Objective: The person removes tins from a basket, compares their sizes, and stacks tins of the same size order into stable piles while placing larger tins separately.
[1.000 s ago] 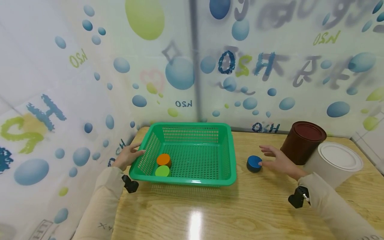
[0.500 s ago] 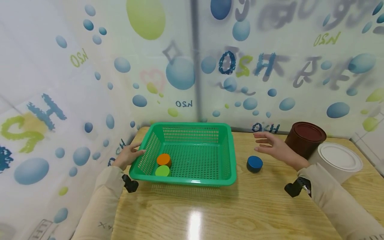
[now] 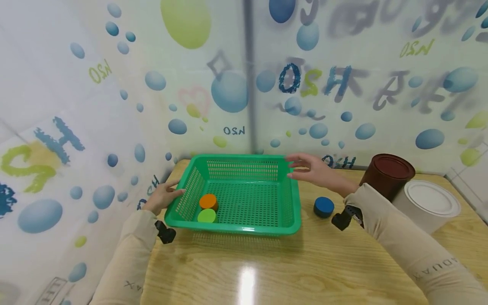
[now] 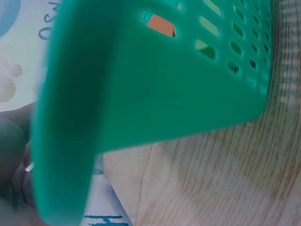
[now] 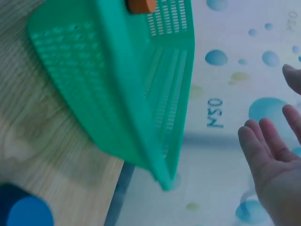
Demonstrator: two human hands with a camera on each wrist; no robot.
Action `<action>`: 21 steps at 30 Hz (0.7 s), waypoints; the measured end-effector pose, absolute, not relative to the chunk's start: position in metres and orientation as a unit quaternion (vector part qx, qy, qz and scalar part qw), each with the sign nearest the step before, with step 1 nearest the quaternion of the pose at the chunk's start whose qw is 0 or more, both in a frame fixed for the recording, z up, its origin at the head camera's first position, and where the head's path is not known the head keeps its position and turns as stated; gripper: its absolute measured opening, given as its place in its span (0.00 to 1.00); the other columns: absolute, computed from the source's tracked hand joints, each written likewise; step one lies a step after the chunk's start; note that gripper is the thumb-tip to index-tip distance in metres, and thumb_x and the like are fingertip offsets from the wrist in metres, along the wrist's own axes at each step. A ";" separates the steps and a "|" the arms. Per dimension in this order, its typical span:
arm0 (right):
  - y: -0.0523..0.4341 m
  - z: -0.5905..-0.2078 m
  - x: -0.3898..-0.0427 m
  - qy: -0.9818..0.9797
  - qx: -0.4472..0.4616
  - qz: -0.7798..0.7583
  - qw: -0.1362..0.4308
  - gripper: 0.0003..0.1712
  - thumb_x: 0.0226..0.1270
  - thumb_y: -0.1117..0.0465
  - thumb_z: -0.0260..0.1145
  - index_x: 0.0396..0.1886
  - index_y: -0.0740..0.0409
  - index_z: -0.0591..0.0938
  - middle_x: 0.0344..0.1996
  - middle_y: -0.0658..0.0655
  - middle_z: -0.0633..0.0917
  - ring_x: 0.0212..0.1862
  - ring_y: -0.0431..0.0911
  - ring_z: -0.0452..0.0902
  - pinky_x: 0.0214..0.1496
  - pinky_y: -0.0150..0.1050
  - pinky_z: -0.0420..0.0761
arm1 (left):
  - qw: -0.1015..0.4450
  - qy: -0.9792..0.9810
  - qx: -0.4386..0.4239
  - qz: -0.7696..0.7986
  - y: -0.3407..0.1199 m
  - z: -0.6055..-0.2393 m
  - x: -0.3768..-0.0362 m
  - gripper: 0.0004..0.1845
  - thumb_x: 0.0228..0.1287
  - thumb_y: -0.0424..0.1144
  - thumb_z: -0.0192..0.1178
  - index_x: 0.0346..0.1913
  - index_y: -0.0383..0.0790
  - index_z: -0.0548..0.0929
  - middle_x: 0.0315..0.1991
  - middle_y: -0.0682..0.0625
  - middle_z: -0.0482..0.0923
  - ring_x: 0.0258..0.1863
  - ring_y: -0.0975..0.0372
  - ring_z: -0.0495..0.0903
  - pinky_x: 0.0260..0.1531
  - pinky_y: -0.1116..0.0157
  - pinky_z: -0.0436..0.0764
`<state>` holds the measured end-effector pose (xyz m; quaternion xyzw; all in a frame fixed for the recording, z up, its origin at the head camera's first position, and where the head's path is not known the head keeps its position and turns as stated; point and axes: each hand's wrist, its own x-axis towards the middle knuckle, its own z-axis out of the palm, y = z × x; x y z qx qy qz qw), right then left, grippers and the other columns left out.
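While the left hand rested with relaxed fingers against the left rim of the green perforated plastic basket, the right hand hovered flat and empty above its far right corner. Inside lay an orange disc and a green disc; a blue round puck sat on the wooden table just right of the basket.

Head view high above; both wrist views close beside green basket.
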<state>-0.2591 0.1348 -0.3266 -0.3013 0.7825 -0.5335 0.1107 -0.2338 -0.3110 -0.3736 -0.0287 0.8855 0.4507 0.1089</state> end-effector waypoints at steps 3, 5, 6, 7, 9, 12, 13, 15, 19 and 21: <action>0.116 -0.321 -0.263 0.781 -0.311 -0.528 0.117 0.30 0.60 0.61 0.62 0.60 0.63 0.65 0.58 0.62 0.66 0.58 0.58 0.63 0.56 0.44 0.69 | 0.107 0.886 -0.028 0.451 -0.311 -0.373 -0.234 0.32 0.65 0.41 0.51 0.68 0.35 0.53 0.56 0.26 0.60 0.40 0.50 0.77 0.36 0.59 0.79; 0.105 -0.319 -0.266 0.784 -0.321 -0.519 0.112 0.29 0.59 0.60 0.63 0.60 0.62 0.66 0.58 0.61 0.68 0.56 0.56 0.66 0.55 0.43 0.70 | 0.107 0.885 -0.029 0.452 -0.311 -0.373 -0.233 0.31 0.65 0.41 0.50 0.68 0.36 0.53 0.56 0.26 0.60 0.40 0.51 0.77 0.36 0.59 0.79; 0.099 -0.318 -0.267 0.784 -0.327 -0.516 0.111 0.29 0.59 0.61 0.63 0.60 0.62 0.66 0.57 0.61 0.68 0.55 0.55 0.67 0.54 0.43 0.71 | 0.106 0.885 -0.031 0.452 -0.311 -0.373 -0.233 0.31 0.65 0.41 0.50 0.67 0.36 0.53 0.56 0.26 0.61 0.39 0.51 0.77 0.36 0.59 0.79; 0.093 -0.317 -0.268 0.783 -0.333 -0.515 0.108 0.29 0.59 0.61 0.63 0.59 0.62 0.67 0.57 0.61 0.69 0.55 0.54 0.67 0.54 0.42 0.71 | 0.107 0.885 -0.032 0.452 -0.311 -0.373 -0.233 0.31 0.65 0.41 0.50 0.67 0.36 0.53 0.56 0.26 0.61 0.39 0.52 0.78 0.35 0.59 0.80; 0.082 -0.318 -0.272 0.779 -0.347 -0.511 0.103 0.28 0.59 0.62 0.63 0.59 0.62 0.68 0.56 0.60 0.70 0.53 0.54 0.69 0.53 0.42 0.72 | 0.106 0.886 -0.035 0.451 -0.310 -0.372 -0.233 0.31 0.65 0.42 0.50 0.67 0.36 0.54 0.56 0.26 0.61 0.38 0.53 0.78 0.35 0.59 0.80; 0.067 -0.320 -0.278 0.772 -0.364 -0.511 0.104 0.27 0.58 0.64 0.63 0.58 0.63 0.69 0.55 0.61 0.71 0.52 0.54 0.70 0.51 0.41 0.73 | 0.105 0.885 -0.038 0.452 -0.310 -0.372 -0.233 0.31 0.65 0.41 0.50 0.67 0.36 0.54 0.56 0.26 0.61 0.38 0.53 0.78 0.35 0.60 0.80; 0.062 -0.322 -0.280 0.770 -0.367 -0.511 0.105 0.26 0.58 0.64 0.63 0.57 0.64 0.69 0.54 0.61 0.71 0.51 0.54 0.71 0.51 0.40 0.74 | 0.105 0.885 -0.039 0.452 -0.310 -0.372 -0.233 0.31 0.65 0.41 0.50 0.67 0.37 0.54 0.56 0.26 0.61 0.38 0.53 0.78 0.36 0.60 0.80; 0.053 -0.325 -0.283 0.769 -0.371 -0.509 0.113 0.26 0.58 0.65 0.63 0.57 0.64 0.69 0.54 0.61 0.71 0.51 0.53 0.71 0.51 0.39 0.74 | 0.105 0.883 -0.039 0.455 -0.310 -0.372 -0.233 0.31 0.65 0.41 0.51 0.68 0.37 0.54 0.55 0.27 0.61 0.38 0.53 0.78 0.36 0.60 0.80; 0.033 -0.330 -0.291 0.765 -0.377 -0.505 0.130 0.26 0.59 0.65 0.62 0.57 0.63 0.69 0.54 0.61 0.72 0.51 0.52 0.72 0.51 0.38 0.74 | 0.109 0.883 -0.039 0.454 -0.311 -0.372 -0.233 0.31 0.65 0.43 0.51 0.68 0.38 0.54 0.56 0.27 0.61 0.38 0.54 0.78 0.36 0.61 0.79; 0.024 -0.333 -0.294 0.766 -0.375 -0.504 0.138 0.26 0.59 0.64 0.62 0.57 0.62 0.69 0.54 0.60 0.72 0.51 0.52 0.72 0.51 0.37 0.73 | 0.112 0.884 -0.040 0.453 -0.310 -0.373 -0.233 0.32 0.65 0.43 0.51 0.68 0.38 0.53 0.56 0.27 0.61 0.39 0.53 0.78 0.36 0.60 0.79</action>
